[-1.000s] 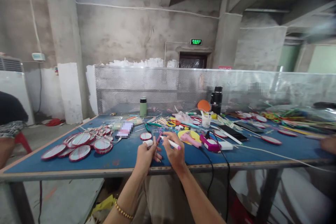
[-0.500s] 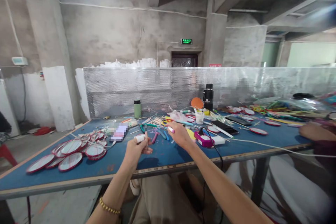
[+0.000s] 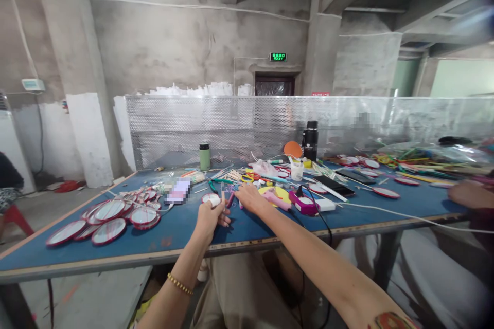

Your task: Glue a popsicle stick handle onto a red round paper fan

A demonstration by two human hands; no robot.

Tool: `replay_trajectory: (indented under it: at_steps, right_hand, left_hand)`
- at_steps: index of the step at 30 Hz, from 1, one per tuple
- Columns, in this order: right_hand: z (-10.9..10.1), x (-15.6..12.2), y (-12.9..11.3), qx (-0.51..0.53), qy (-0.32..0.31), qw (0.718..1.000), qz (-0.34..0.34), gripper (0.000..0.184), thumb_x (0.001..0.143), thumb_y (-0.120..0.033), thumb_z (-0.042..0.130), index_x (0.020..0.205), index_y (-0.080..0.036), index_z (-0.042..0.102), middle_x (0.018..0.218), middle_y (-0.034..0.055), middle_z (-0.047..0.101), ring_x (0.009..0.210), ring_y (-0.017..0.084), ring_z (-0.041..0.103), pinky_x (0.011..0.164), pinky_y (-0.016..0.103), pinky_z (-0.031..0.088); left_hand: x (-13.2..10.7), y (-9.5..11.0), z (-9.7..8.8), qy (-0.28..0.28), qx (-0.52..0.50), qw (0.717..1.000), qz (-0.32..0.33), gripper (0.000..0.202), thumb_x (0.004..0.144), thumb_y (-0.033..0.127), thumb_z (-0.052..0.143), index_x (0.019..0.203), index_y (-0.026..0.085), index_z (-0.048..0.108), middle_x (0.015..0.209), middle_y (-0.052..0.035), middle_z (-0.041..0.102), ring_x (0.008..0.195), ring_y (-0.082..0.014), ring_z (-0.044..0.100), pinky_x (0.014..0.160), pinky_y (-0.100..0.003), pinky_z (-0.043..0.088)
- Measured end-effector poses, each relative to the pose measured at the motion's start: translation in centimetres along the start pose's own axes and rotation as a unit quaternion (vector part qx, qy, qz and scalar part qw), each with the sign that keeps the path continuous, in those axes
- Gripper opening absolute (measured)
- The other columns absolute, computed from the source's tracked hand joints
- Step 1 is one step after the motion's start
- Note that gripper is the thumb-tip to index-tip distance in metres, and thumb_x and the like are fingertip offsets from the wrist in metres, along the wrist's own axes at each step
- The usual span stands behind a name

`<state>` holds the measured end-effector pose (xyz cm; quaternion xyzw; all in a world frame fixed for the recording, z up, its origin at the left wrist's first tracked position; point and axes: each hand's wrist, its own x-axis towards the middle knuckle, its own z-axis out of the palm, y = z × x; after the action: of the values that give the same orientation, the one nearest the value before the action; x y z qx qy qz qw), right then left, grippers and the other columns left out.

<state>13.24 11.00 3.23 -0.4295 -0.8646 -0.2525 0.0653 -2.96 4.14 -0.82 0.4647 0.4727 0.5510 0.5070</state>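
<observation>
My left hand (image 3: 211, 218) is closed near the table's front edge. A small white disc with a reddish rim (image 3: 210, 198) shows at its fingertips, and a thin flat wooden stick (image 3: 223, 195) stands up beside it. Whether stick and disc are joined I cannot tell. My right hand (image 3: 250, 198) reaches down among coloured sticks, fingers bent and drawn together; what they pinch is hidden. A purple stick (image 3: 230, 199) lies between the hands. Just right of my right hand, a pink glue gun (image 3: 276, 199) rests on a yellow disc (image 3: 284, 194).
Red-rimmed white discs (image 3: 109, 230) are piled at left, near a phone (image 3: 179, 192). Behind stand a green bottle (image 3: 204, 157), a white cup (image 3: 297, 170) and a black flask (image 3: 310, 141). A purple-and-white power strip (image 3: 304, 203) trails cables. A co-worker's hand (image 3: 465, 195) is at far right.
The pink glue gun now lies on the yellow disc, out of my right hand. That hand has moved slightly left and down to the coloured sticks. My left hand still holds its pieces.
</observation>
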Motion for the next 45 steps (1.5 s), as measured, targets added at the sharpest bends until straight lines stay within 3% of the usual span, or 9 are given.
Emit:
replay_trajectory:
  at_steps: [13,17,22,26,30,34,37,41,45]
  right_hand:
    - [0.7,2.0,-1.9,0.004,-0.010,0.996,-0.089,0.034,0.096,-0.034,0.062,0.125,-0.017,0.059,0.126,0.0096,0.062,0.106,0.023,0.064,0.089,0.044,0.056]
    - [1.1,2.1,-1.2,0.069,0.017,0.992,-0.105,0.033,0.096,-0.034,0.062,0.125,-0.017,0.059,0.125,0.0090,0.062,0.105,0.022,0.065,0.089,0.044,0.056]
    - [0.9,2.3,0.8,0.221,0.108,0.967,-0.070,0.032,0.096,-0.034,0.062,0.124,-0.017,0.060,0.123,0.0086,0.063,0.104,0.022,0.065,0.088,0.043,0.057]
    - [0.4,0.8,2.8,0.383,0.221,0.896,0.051,0.031,0.097,-0.035,0.061,0.122,-0.016,0.060,0.120,0.0079,0.064,0.100,0.021,0.066,0.085,0.041,0.057]
    - [0.5,-1.6,3.8,0.528,0.307,0.772,0.175,0.027,0.098,-0.037,0.059,0.114,-0.015,0.062,0.101,0.0042,0.067,0.078,0.014,0.067,0.068,0.030,0.058]
    - [0.5,-3.7,2.9,0.624,0.352,0.654,0.242,0.030,0.095,-0.044,0.060,0.090,-0.014,0.062,0.064,-0.0055,0.060,0.042,0.006,0.051,0.039,0.018,0.042]
    - [0.0,-4.5,2.1,0.667,0.370,0.589,0.266,0.034,0.083,-0.050,0.066,0.079,-0.017,0.061,0.051,-0.0074,0.055,0.034,0.007,0.045,0.032,0.019,0.032]
    - [-1.1,-4.7,1.2,0.706,0.361,0.549,0.263,0.035,0.074,-0.050,0.070,0.077,-0.015,0.065,0.049,-0.0052,0.057,0.034,0.008,0.046,0.032,0.019,0.032]
    - [-2.3,-4.4,-0.9,0.726,0.346,0.544,0.239,0.036,0.074,-0.050,0.070,0.078,-0.015,0.068,0.054,-0.0018,0.062,0.036,0.009,0.048,0.032,0.020,0.035]
  left_hand:
    - [-0.4,-0.1,-0.1,0.012,-0.044,0.999,0.012,0.031,0.095,0.032,0.062,0.121,0.015,0.061,0.116,-0.0086,0.066,0.095,-0.0206,0.067,0.080,-0.040,0.059]
    - [-0.7,0.4,0.1,0.013,-0.049,0.999,0.014,0.030,0.095,0.032,0.062,0.120,0.015,0.061,0.114,-0.0081,0.066,0.093,-0.0197,0.067,0.078,-0.038,0.059]
    - [-1.0,0.9,0.3,0.015,-0.052,0.998,0.018,0.028,0.096,0.033,0.061,0.117,0.015,0.062,0.108,-0.0070,0.067,0.086,-0.0177,0.068,0.073,-0.035,0.059]
    - [-1.0,0.5,0.2,0.018,-0.057,0.998,0.015,0.029,0.096,0.034,0.060,0.118,0.015,0.061,0.107,-0.0067,0.067,0.084,-0.0170,0.067,0.071,-0.034,0.059]
    - [-0.5,-0.1,0.0,0.007,-0.054,0.998,0.014,0.030,0.096,0.033,0.061,0.120,0.015,0.061,0.113,-0.0079,0.066,0.091,-0.0192,0.067,0.077,-0.037,0.059]
    - [-0.2,-0.5,-0.1,-0.001,-0.044,0.999,0.015,0.029,0.095,0.032,0.062,0.118,0.015,0.062,0.111,-0.0077,0.067,0.089,-0.0186,0.067,0.076,-0.037,0.059]
    - [-0.1,-0.6,-0.1,-0.002,-0.034,0.999,0.014,0.028,0.095,0.032,0.062,0.118,0.015,0.062,0.110,-0.0074,0.067,0.088,-0.0184,0.067,0.075,-0.036,0.059]
    - [-0.3,-0.6,0.0,-0.005,-0.019,1.000,0.014,0.026,0.095,0.032,0.062,0.115,0.014,0.062,0.106,-0.0064,0.067,0.083,-0.0166,0.067,0.071,-0.033,0.059]
    - [-0.5,-0.4,0.0,-0.006,-0.008,1.000,0.011,0.027,0.096,0.032,0.061,0.116,0.014,0.062,0.106,-0.0064,0.067,0.083,-0.0167,0.067,0.071,-0.034,0.059]
